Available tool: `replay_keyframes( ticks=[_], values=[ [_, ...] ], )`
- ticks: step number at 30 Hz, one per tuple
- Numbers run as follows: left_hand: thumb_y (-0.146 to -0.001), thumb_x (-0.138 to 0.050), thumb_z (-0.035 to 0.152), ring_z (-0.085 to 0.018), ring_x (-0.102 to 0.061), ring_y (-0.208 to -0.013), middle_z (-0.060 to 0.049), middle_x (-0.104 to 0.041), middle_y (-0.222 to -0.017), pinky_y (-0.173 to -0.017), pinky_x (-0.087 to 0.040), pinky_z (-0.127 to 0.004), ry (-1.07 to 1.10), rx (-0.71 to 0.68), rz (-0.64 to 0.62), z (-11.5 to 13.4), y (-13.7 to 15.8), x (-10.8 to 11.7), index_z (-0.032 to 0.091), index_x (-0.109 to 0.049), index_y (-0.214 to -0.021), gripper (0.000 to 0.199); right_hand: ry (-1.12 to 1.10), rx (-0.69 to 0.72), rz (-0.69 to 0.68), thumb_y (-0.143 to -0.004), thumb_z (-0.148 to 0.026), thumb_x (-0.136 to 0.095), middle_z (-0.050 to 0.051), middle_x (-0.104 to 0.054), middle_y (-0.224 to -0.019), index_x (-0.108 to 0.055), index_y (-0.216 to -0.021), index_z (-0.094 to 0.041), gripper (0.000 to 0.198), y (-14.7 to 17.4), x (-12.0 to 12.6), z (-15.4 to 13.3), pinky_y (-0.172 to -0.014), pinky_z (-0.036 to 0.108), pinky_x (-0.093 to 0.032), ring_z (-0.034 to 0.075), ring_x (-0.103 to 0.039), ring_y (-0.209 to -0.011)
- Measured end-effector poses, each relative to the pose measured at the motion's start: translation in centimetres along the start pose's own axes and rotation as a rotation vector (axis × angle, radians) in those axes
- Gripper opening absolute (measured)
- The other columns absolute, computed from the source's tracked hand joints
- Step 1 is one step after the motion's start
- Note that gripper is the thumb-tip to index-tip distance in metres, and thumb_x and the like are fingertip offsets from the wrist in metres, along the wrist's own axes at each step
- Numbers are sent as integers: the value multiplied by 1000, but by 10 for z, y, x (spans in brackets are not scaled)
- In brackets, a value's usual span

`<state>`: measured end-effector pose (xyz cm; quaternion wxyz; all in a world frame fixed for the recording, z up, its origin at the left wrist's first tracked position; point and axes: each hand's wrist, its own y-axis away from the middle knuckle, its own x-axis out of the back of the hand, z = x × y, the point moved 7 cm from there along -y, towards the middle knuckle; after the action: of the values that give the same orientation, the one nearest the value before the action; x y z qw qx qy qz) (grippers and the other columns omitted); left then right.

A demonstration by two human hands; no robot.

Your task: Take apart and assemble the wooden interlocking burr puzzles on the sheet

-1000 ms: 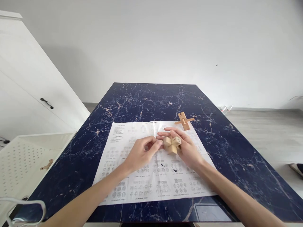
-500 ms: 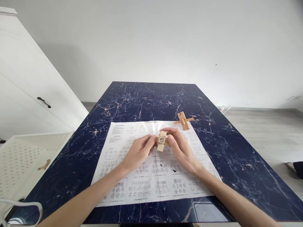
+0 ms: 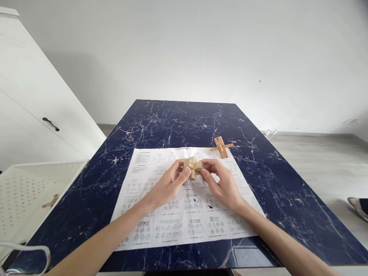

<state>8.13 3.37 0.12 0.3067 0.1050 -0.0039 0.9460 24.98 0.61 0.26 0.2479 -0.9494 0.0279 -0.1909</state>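
Note:
A pale wooden burr puzzle [image 3: 193, 165] of interlocking blocks, with dark marks on some faces, is held between both hands above the printed sheet. My left hand [image 3: 173, 180] grips its left side, thumb on the near face. On the right side, the fingers and thumb of my right hand [image 3: 220, 179] pinch a block. Beneath lies the white instruction sheet [image 3: 135, 214], covered in small diagrams and text. A second wooden puzzle [image 3: 224, 151], cross-shaped and marked with a black character, rests at the sheet's upper right corner.
The dark blue marbled table [image 3: 178, 120] stands before a pale wall. At its left is a white perforated bin [image 3: 23, 195] with a wooden cross piece [image 3: 51, 201] inside, near a white cabinet [image 3: 37, 92]. A clear rectangular object [image 3: 250, 256] lies at the front edge. Someone's shoe [image 3: 356, 207] shows at right.
The wooden puzzle has been turned in my hands, so different block faces now show and the large marked face has rotated away. Both hands keep hold of it. The view shifted slightly.

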Motion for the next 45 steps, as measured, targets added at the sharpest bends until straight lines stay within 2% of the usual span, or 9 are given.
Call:
replay_keyframes(
  ticks=[3,7,9,11,15,19,28,33,45],
  values=[
    [-108,-39,75,-20,-59,-87,-5,-62,-100,-89,-50,-38,73,9,-56,-1,-2,-3,21,-60,-123,61,-25,-9,-71,-111,-33,-57,5,-73,-95,-63,-123,-23,17,-1,-3,0,-74,35,-56,19,-67,-77],
    [-107,-39,75,-18,-60,-76,-4,-66,-90,-71,-48,-34,208,35,-110,-2,-4,-5,20,-64,-117,62,-149,-30,-175,-112,-36,-56,5,-72,-100,-65,-125,-24,20,-3,-8,-1,-73,34,-56,17,-66,-78],
    [-105,-46,76,-18,-60,-75,-4,-66,-88,-71,-49,-33,247,42,-125,-4,-6,-5,19,-69,-106,61,-190,-52,-151,-112,-38,-56,5,-70,-100,-63,-127,-25,21,-3,-7,1,-71,32,-56,17,-66,-77],
    [-102,-57,74,-18,-63,-82,-5,-67,-92,-81,-52,-35,288,23,-100,-6,-8,-2,18,-71,-99,58,-183,-79,-87,-111,-41,-58,4,-68,-100,-60,-128,-25,23,-3,-3,4,-67,31,-54,17,-65,-76],
    [-91,-81,63,-24,-69,-111,-8,-73,-121,-106,-52,-41,394,-13,-37,-9,-11,6,21,-74,-121,52,-47,-116,-120,-107,-45,-64,5,-70,-97,-60,-112,-24,22,-2,-6,6,-61,30,-49,18,-64,-75],
    [-86,-90,48,-30,-70,-124,-10,-75,-130,-110,-53,-48,400,5,-33,-10,-10,9,25,-64,-143,67,55,-104,-208,-110,-41,-57,3,-72,-87,-63,-110,-22,20,-1,-11,1,-63,31,-48,18,-64,-72],
    [-80,-96,36,-32,-68,-132,-9,-71,-141,-115,-51,-51,48,-145,17,8,-3,10,28,-65,-142,70,167,83,-207,-114,-39,-47,0,-62,-77,-56,-97,-23,25,-1,-3,-11,-62,30,-42,16,-54,-63],
    [-80,-94,38,-32,-69,-128,-9,-75,-135,-115,-51,-52,43,-146,3,9,-4,11,26,-67,-141,67,214,159,-189,-114,-35,-49,-2,-60,-74,-54,-95,-24,23,-1,-2,-15,-59,29,-38,15,-51,-60],
    [-85,-89,53,-33,-70,-120,-12,-76,-122,-108,-52,-50,159,-142,-181,7,-7,8,22,-75,-130,56,339,357,-184,-115,-28,-46,2,-61,-77,-56,-100,-23,19,1,-1,-31,-59,31,-38,17,-51,-63]
  ],
)
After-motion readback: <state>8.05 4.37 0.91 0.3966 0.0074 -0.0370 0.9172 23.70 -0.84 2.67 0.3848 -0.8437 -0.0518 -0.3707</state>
